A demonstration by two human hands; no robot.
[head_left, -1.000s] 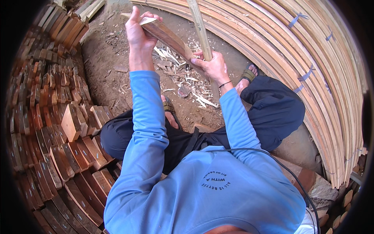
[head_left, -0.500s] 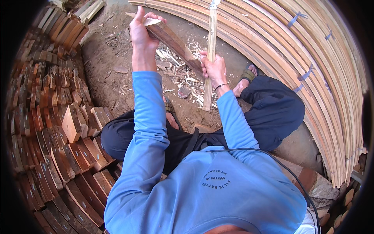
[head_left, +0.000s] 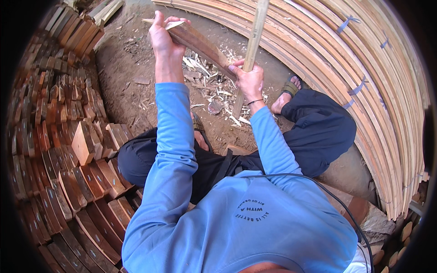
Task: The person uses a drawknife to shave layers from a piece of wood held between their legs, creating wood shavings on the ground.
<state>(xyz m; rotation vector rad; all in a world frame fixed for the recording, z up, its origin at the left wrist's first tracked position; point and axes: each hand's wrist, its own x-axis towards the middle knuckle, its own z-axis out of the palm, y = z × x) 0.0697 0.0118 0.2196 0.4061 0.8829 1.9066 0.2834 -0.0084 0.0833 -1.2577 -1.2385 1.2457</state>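
Two grips wrapped: left hand (head_left: 165, 40) on the far end of the wood (head_left: 200, 44), right hand (head_left: 251, 82) around the stick (head_left: 256, 32), thumb at the wood's near end above shavings (head_left: 196, 65); stick top now swung rightward from near upright, wood apparently steadied between both.

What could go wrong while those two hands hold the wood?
The bare left hand might catch a splinter from the long dark-brown wooden piece. The straight pale wooden stick might slip from the bare right hand and bump the uncovered toes in the olive strapped sandal.
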